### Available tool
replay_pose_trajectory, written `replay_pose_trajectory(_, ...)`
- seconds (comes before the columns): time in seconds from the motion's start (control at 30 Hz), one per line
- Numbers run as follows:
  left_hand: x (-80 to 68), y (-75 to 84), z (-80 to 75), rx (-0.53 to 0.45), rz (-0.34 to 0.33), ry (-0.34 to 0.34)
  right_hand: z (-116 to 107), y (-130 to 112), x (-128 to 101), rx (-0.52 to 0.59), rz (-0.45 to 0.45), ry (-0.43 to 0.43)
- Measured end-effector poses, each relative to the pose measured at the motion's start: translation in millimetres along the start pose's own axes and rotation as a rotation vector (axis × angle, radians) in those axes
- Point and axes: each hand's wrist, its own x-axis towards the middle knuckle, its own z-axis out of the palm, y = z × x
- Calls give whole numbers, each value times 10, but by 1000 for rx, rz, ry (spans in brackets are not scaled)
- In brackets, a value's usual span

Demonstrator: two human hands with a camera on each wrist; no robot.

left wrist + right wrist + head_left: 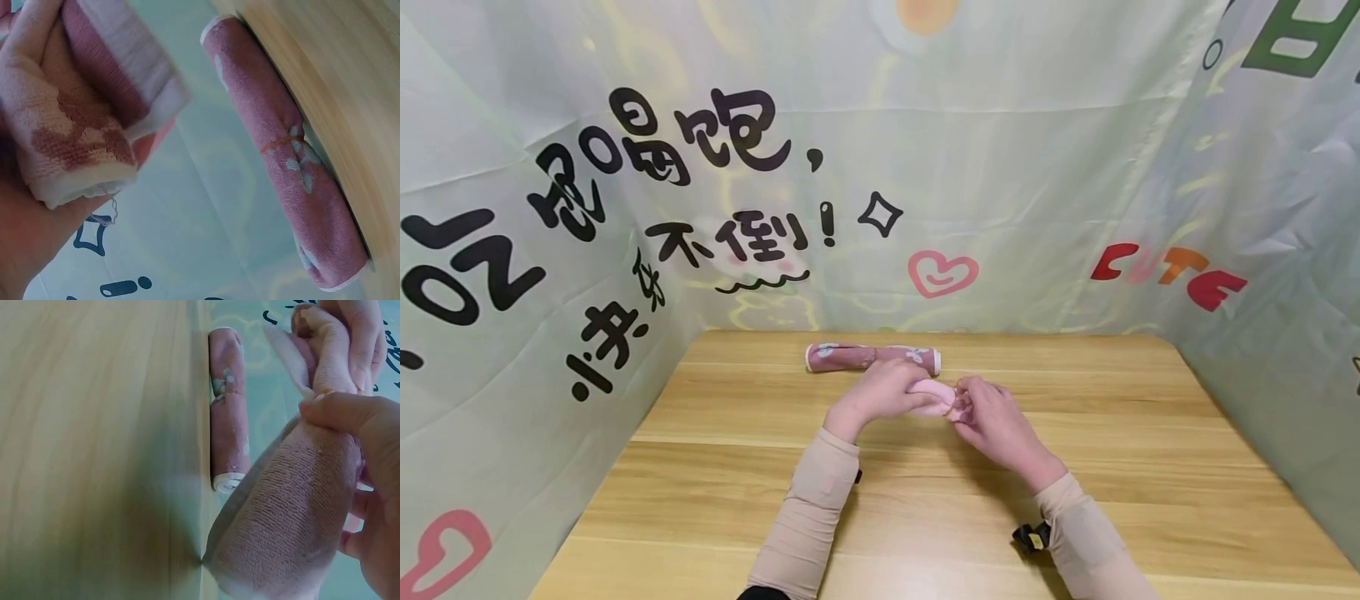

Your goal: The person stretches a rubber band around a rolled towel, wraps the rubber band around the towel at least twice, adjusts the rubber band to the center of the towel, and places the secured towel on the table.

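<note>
A small pink towel (934,399) is bunched between both hands at the middle of the wooden table (715,492). My left hand (891,392) curls over its left part and grips it; the same towel (87,119) shows folded in that hand's view. My right hand (981,408) pinches the towel's right end (300,506) with thumb and fingers. Behind the hands lies a second towel (872,357), dark pink with pale flowers, rolled into a tight cylinder (287,169) near the table's far edge (228,406).
A printed fabric backdrop (880,183) with black characters and hearts closes in the table at the back and both sides. A small black strap (1030,537) sits at the right wrist. Bare wood stretches in front of the hands.
</note>
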Motion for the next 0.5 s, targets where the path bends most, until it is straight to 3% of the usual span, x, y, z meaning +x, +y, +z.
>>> replay_pose_trajectory(0.13,14,43,38,60,-14,9,-29,35,0,-13,46,-23)
replay_pose_trajectory(0.5,51,145,161,182,-40,89,-126,152,0,102,197,-20)
